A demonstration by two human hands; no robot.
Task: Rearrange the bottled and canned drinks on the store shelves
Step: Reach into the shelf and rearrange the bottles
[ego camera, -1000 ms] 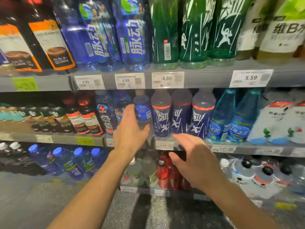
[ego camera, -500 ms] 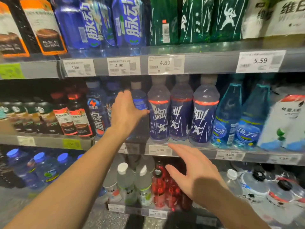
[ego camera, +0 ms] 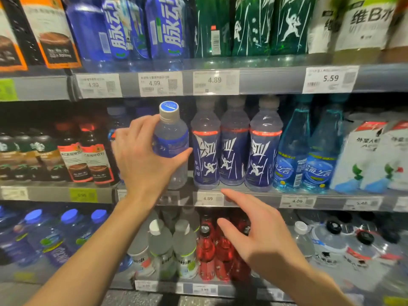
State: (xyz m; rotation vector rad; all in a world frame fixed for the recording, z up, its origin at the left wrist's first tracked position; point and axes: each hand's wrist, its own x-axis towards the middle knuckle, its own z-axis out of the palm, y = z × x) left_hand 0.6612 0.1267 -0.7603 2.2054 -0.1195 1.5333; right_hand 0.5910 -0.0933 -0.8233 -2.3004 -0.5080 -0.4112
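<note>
left hand [ego camera: 141, 160] grips a blue-capped bottle [ego camera: 171, 142]; right hand [ego camera: 262, 237] hovers spread, holding nothing.

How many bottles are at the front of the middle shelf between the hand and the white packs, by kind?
Clear bottle with blue label, in the left hand: 1
Dark blue bottles with a white runner: 3
Turquoise bottles: 2
Total: 6

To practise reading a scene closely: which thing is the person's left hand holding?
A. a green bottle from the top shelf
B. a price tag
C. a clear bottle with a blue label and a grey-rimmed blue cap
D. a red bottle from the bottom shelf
C: the left hand grips the blue-labelled bottle in front of the middle shelf; the right hand holds nothing.
</note>
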